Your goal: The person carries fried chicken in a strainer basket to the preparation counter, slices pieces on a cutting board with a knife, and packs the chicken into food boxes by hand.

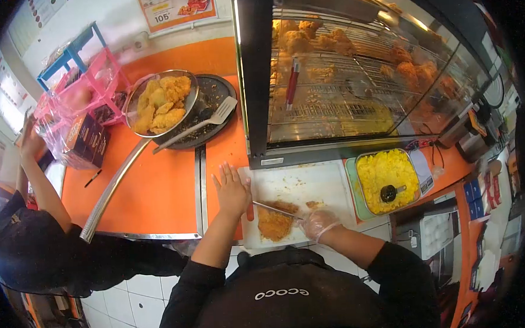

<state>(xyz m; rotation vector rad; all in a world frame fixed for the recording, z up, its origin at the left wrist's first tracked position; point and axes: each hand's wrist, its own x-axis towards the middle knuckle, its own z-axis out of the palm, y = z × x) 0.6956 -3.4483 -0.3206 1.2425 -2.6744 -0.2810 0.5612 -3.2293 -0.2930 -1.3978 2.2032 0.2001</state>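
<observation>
My right hand [320, 225], in a clear plastic glove, is closed around the near end of a knife [277, 209]; its handle is hidden in the grip. The thin blade runs left across a flat piece of breaded fried chicken [275, 224]. At the blade's far end is my left hand [231, 191], bare, fingers stretched and spread, its palm side close to the tip; whether it touches cannot be made out. Under the chicken lies a white cutting board [329, 184] strewn with crumbs. A small fried scrap [315, 204] sits right of the blade.
Behind the board stands a glass warming cabinet [262, 155] with fried chicken. A tray of yellow food [361, 185] is at right. Left are a strainer [128, 111] of fried pieces, a slotted turner [223, 111] on a dark round pan [208, 83], and another person's arm [44, 187].
</observation>
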